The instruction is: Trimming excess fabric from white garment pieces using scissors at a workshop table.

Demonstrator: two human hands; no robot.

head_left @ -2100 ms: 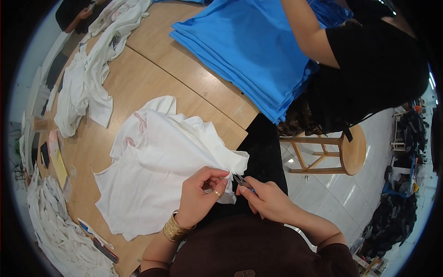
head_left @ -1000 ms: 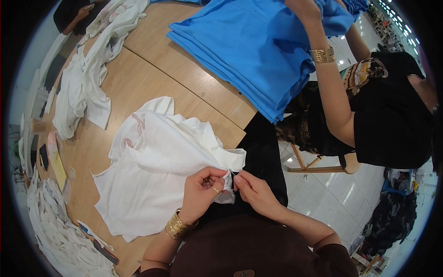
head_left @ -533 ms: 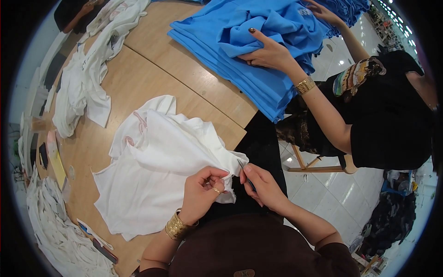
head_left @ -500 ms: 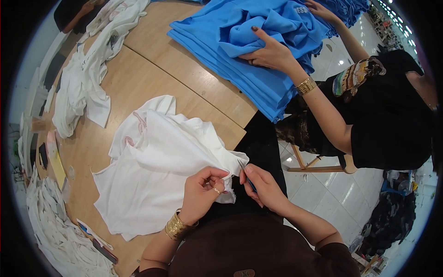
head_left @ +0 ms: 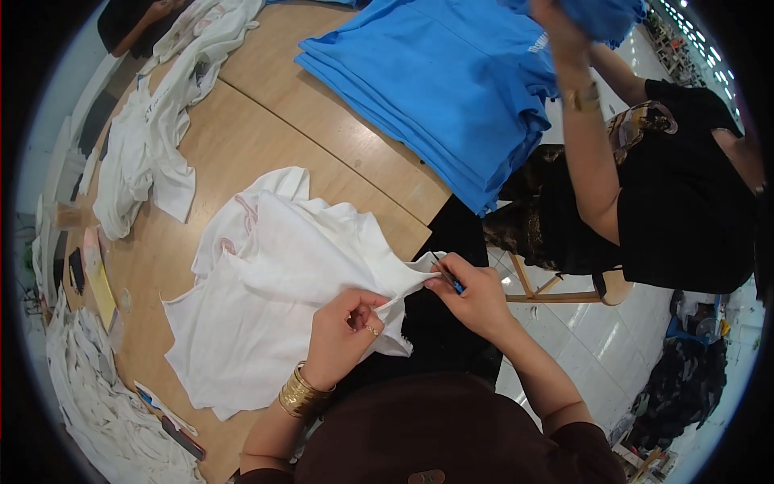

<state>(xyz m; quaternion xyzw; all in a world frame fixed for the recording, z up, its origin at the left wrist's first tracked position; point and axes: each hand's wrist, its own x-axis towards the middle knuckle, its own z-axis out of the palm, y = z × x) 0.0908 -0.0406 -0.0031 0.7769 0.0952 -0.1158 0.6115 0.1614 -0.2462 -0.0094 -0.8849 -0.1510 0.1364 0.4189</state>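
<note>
A white garment (head_left: 282, 282) lies spread over the table in front of me, its near right edge lifted off the wood. Closed on that lifted edge, my left hand (head_left: 343, 335) pinches the cloth between thumb and fingers. My right hand (head_left: 477, 297) is wrapped around small thread snips (head_left: 448, 277) with a dark blade and a bit of blue on the handle. The blade's tip is at the garment's far right edge, and my fingers also seem to touch the cloth there.
A stack of blue garments (head_left: 427, 89) covers the table's far right, where a co-worker in black lifts a blue piece. White garments (head_left: 149, 133) lie far left, with another white pile (head_left: 97, 395) near left. A wooden stool (head_left: 556, 297) stands at the right.
My right hand has moved up and slightly right with the snips, stretching the cloth edge. My left hand has shifted slightly left. The co-worker has raised a blue garment off the stack.
</note>
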